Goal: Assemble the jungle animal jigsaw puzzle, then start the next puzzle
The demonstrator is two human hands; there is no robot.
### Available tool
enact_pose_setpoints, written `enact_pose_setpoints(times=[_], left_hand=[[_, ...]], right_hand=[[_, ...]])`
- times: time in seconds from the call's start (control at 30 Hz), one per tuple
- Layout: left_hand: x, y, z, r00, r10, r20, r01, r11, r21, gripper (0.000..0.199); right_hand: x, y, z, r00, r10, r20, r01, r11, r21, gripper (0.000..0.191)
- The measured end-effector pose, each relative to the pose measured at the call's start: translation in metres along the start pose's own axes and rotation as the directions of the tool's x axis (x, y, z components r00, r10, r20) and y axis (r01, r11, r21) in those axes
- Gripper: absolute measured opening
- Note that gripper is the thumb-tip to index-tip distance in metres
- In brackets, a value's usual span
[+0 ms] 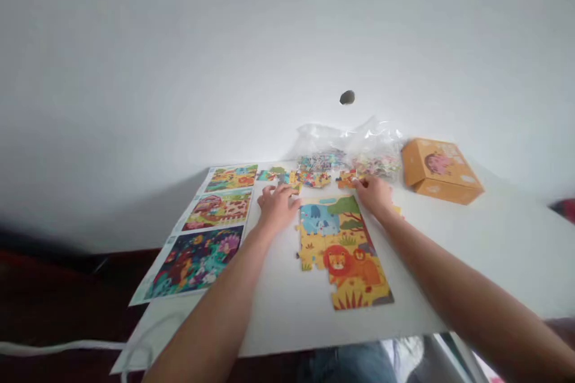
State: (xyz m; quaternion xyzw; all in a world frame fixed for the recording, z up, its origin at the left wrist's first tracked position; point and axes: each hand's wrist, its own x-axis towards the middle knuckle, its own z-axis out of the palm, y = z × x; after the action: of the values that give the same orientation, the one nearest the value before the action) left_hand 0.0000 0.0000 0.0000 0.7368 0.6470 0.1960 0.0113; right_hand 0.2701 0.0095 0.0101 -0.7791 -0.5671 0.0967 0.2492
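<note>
A partly joined jigsaw puzzle (354, 251) lies on the white table, showing elephants at the top and lions lower down. Past its upper right corner, my right hand (376, 192) has its fingertips closed on the edge of an orange puzzle piece (345, 179). My left hand (277, 208) rests beyond the upper left corner, with fingers bent and apart. Its fingertips are close to loose puzzle pieces (287, 178); whether they touch one is hard to see. More loose pieces (314, 179) lie between the two hands, and others are partly hidden behind my right wrist.
Along the wall stand clear plastic bags (335, 158) of puzzle pieces. An orange box (442, 170) is at the back right. On the left, a sheet with three printed pictures (202, 230) overhangs the table edge. A white cable (67, 346) runs at the lower left.
</note>
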Motion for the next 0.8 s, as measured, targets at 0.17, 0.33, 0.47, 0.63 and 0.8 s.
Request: enact_pose_setpoints(times=[0.17,0.33,0.47,0.63,0.8], left_hand=[[-0.001,0.002,-0.001,1.000,-0.010,0.005,0.010,1.000,-0.010,0.028],[-0.005,0.005,-0.006,0.992,0.119,0.049,-0.116,0.990,-0.076,0.037],[-0.009,0.010,-0.013,0.907,0.410,0.099,-0.386,0.902,-0.193,0.040],[-0.010,0.012,-0.013,0.853,0.471,0.226,-0.411,0.872,-0.266,0.037],[-0.009,0.011,-0.010,0.857,0.462,0.231,-0.399,0.876,-0.270,0.038]], right_hand=[[0.001,0.000,0.006,0.998,-0.052,0.034,0.052,0.999,0.001,0.041],[-0.001,-0.001,0.006,0.987,-0.151,0.061,0.149,0.988,0.041,0.032],[-0.006,-0.003,0.002,0.977,-0.212,0.035,0.210,0.977,0.042,0.030],[-0.010,-0.006,0.002,0.914,-0.396,0.086,0.395,0.918,0.027,0.021],[-0.010,-0.005,0.008,0.894,-0.426,0.140,0.424,0.904,0.050,0.019]])
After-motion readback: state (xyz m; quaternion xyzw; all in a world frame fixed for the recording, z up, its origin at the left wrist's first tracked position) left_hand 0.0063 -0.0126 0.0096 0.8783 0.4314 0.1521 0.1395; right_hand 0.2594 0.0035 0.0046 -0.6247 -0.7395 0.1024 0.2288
